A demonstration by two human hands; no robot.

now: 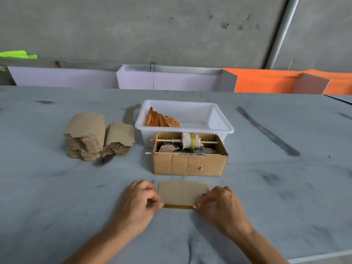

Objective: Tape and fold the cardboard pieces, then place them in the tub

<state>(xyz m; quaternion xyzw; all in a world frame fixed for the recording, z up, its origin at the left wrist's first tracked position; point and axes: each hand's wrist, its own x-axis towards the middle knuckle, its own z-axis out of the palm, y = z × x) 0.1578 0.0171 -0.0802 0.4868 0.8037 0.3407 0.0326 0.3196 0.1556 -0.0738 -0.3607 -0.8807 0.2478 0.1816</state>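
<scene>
A flat brown cardboard piece [182, 192] lies on the grey table in front of me. A strip of amber tape [180, 206] runs along its near edge. My left hand [140, 201] pinches the strip's left end and my right hand [222, 203] pinches its right end. Beyond, a white plastic tub [219, 119] holds several folded orange-brown pieces [162, 120] leaning at its left side. Two stacks of unfolded cardboard pieces [95, 136] stand to the left of the tub.
An open cardboard box [190, 164] sits between the tub and my hands, with a tape roll [191, 141] on a wooden stick across its top. White and orange boards [266, 80] line the table's far edge under a concrete wall.
</scene>
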